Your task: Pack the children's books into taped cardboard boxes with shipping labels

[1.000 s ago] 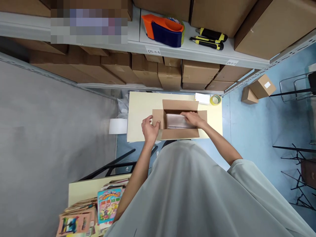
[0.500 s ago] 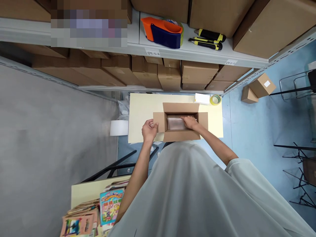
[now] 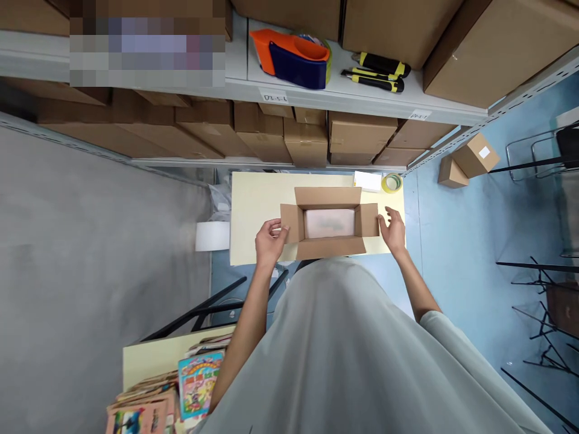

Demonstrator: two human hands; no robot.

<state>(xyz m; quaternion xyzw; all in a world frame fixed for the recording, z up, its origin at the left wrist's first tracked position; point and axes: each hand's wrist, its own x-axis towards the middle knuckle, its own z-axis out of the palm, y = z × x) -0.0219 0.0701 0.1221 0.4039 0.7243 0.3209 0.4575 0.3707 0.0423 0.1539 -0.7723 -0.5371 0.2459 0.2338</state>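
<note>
Head view: we look down on a box [image 3: 331, 247], flaps spread outward, on a table [image 3: 256, 199]. Its long axis runs left to right, its short ends facing the two hands. Within the box lies a pale packet [image 3: 330, 223], lengthwise like it and thus between the hands. Left of the box we find the left hand [image 3: 271, 244], fingers loosely curled, thumb at the left flap's [image 3: 293, 224] outer edge; whether it pinches, we cannot tell. Right of the box, the right hand [image 3: 394, 232] holds nothing, thumb and fingers parted, just beside the right flap [image 3: 370, 219]; contact we cannot confirm. The left thumb seems slightly nearer the packet. Beyond the box's far right corner we note a tape roll [image 3: 391, 183].
</note>
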